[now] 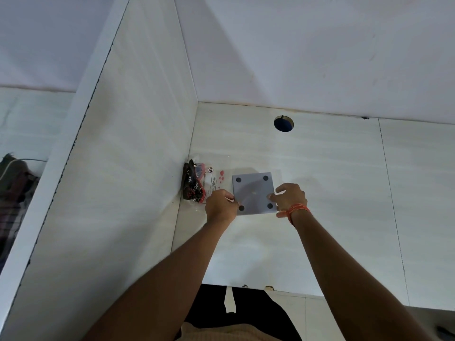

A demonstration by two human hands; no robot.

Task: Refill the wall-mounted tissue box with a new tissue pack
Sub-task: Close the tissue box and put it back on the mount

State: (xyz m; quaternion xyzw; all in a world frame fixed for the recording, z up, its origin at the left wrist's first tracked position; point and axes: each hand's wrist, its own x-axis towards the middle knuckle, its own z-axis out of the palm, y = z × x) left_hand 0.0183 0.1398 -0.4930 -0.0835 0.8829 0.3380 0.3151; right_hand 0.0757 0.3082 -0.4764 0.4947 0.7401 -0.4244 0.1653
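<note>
Both hands pinch the pale square tissue box (253,193) high on the tiled wall (344,193), left hand (219,204) at nine o'clock, right hand (290,196) at three, likely steadying it for opening. The tissue pack (200,183) waits at its ten o'clock, wedged in the corner within reach.

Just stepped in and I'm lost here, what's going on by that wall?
A person holds a square grey panel with four dark dots at its corners against the tiled wall, left hand on its left edge and right hand on its right. A wrapped tissue pack sits beside it in the corner, not yet loaded.
</note>
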